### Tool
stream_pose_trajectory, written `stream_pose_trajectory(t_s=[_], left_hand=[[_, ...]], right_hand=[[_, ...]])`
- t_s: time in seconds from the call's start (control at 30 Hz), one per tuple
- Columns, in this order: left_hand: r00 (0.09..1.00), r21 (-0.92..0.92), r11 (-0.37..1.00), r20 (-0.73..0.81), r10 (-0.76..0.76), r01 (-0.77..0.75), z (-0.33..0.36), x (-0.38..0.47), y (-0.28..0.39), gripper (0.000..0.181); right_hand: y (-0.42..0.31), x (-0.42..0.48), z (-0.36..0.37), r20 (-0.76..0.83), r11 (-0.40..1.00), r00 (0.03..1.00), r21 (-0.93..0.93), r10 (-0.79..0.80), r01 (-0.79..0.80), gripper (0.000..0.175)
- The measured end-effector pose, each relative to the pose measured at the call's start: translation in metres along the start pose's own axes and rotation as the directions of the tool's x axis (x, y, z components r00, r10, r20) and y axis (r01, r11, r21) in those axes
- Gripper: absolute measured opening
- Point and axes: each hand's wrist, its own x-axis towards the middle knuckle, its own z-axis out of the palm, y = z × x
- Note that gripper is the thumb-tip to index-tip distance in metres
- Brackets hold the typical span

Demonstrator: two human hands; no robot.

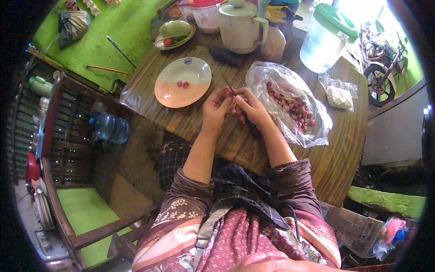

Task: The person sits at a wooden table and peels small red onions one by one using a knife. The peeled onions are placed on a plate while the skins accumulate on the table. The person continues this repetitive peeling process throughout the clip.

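Observation:
My left hand (214, 108) holds a small shallot (229, 91) in its fingertips above the wooden table (190, 120). My right hand (253, 108) meets it there, shut on a small knife (227, 82) whose thin dark blade points up and left. Its handle is hidden by my fingers. Reddish shallot skins (238, 115) lie just below my hands. To the left, an oval white and peach plate (170, 93) carries a few peeled shallots (183, 84). Right of my hands, an open clear plastic bag (314, 125) is spread around many unpeeled shallots (294, 107).
Behind stand a lidded plastic jug (238, 30), a bottle (274, 42) and a clear pitcher with green lid (326, 40). A vegetable plate (175, 44) sits back left, with a dark object (223, 56) nearer. A small bag of white contents (340, 97) lies at right.

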Motion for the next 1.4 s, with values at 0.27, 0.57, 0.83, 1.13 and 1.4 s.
stream_pose_trajectory(t_s=[0.27,0.57,0.83,1.13,1.4], left_hand=[[0.990,-0.209,0.975,-0.101,-0.098,0.075,-0.005,0.002,0.007,0.024],[0.984,-0.327,0.943,-0.138,-0.114,0.063,-0.008,0.004,0.005,0.020],[0.979,-0.262,0.964,-0.181,-0.099,0.049,-0.005,-0.001,0.008,0.019],[0.989,-0.124,0.992,-0.146,-0.007,-0.011,0.003,-0.013,0.022,0.018],[0.986,-0.421,0.905,-0.119,-0.114,0.054,0.009,-0.005,0.027,0.022]], right_hand=[[-0.004,0.000,-0.007,-0.081,0.997,0.995,0.062,0.050,-0.045,0.038],[-0.008,-0.007,0.006,0.063,0.985,0.997,-0.166,-0.035,0.045,0.047],[-0.013,-0.010,0.011,0.009,0.963,0.997,-0.259,-0.076,0.075,0.045],[-0.005,-0.008,0.012,0.041,0.992,0.991,0.009,-0.128,0.127,0.039],[-0.007,-0.005,0.004,0.096,0.900,0.995,0.436,-0.038,-0.008,0.029]])
